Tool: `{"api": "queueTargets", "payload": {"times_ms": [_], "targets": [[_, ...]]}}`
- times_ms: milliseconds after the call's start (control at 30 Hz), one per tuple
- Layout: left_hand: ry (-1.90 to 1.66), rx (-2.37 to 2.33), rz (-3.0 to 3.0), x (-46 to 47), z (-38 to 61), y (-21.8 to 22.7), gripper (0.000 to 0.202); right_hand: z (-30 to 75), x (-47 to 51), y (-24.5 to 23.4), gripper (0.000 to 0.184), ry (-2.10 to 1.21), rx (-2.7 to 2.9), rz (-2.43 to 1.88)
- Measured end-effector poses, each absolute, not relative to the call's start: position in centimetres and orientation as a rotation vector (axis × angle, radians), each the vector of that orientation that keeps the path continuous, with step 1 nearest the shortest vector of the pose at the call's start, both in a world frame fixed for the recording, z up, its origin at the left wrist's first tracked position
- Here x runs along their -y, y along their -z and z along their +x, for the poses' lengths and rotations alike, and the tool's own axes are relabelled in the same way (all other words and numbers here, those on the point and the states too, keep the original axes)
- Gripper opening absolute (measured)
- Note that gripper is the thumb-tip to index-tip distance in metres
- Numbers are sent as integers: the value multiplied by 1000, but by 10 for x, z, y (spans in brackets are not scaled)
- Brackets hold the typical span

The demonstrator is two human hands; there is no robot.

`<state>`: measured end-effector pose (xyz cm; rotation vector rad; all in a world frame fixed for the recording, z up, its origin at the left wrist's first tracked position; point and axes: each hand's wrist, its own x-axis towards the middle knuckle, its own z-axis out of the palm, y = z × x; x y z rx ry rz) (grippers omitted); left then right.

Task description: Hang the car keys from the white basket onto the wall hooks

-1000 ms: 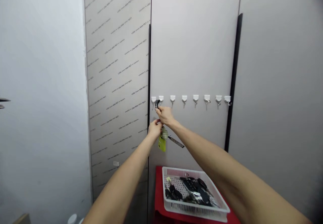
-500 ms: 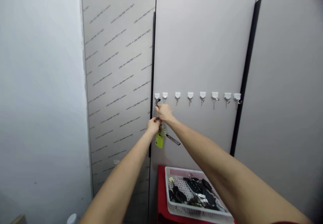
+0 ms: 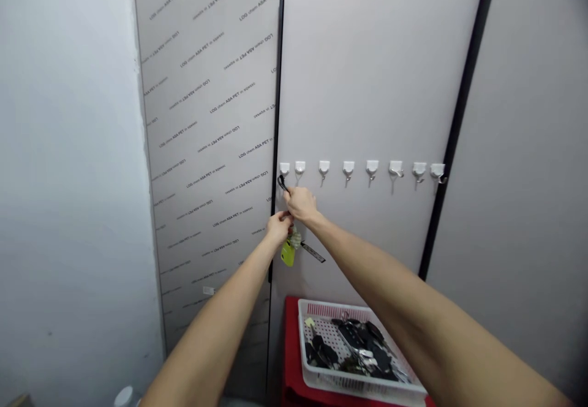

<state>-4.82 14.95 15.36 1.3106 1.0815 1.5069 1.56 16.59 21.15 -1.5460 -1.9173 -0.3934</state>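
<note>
My right hand (image 3: 301, 202) is closed on the strap of a keychain, whose black loop (image 3: 283, 182) sticks out above the fingers. That loop is at the leftmost white hook (image 3: 285, 168); I cannot tell whether it is hooked over it. Just below, my left hand (image 3: 278, 228) pinches the lower part of the keychain. From it hang a yellow-green tag (image 3: 288, 253), a pale rounded charm (image 3: 295, 237) and a dark strip with light lettering (image 3: 313, 252). The fingers hide the middle of the keychain.
More white hooks, such as one hook (image 3: 348, 169), run in a row across the grey panel (image 3: 367, 76). Below stands a white plastic basket (image 3: 309, 379) holding black key fobs and keys, on a red surface (image 3: 291, 358). Black vertical handles (image 3: 459, 113) edge the panel.
The black loop has shifted slightly left and now shows as an open loop by the leftmost hook. Both hands keep their hold. The camera view has tilted and shifted a little.
</note>
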Motion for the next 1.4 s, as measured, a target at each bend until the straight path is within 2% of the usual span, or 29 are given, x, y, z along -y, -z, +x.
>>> {"api": "queueTargets", "payload": {"times_ms": [267, 467, 567, 667, 767, 867, 1033, 1200, 1400], "targets": [[-1471, -1072, 1362, -140, -49, -162, 20, 16, -161, -218, 33, 396, 1898, -1588], [-1448, -1113, 1392, -145, -50, -152, 14, 14, -164, -217, 32, 348, 1939, -1705], [-1509, -1163, 1387, -152, -53, -141, 7, 15, -163, -212, 39, 304, 2005, -1709], [-1586, -1203, 1354, -158, -56, -130, 12, 22, -162, -200, 48, 261, 2073, -1680], [-1633, -1218, 1308, -163, -55, -122, 19, 40, -159, -178, 47, 233, 2116, -1674], [-1691, -1191, 1236, -164, -53, -112, 24, 69, -149, -142, 37, 176, 2182, -1681], [-1743, -1362, 1282, -151, -44, -72, 27, 125, -116, -61, 26, -289, 2354, -1763], [-1339, -1553, 1654, -121, -18, -11, 28, 165, -88, -8, 20, -390, 2295, -1949], [-916, -1592, 2039, -85, 12, 21, 22, 157, -84, 7, 33, -250, 2080, -2204]]}}
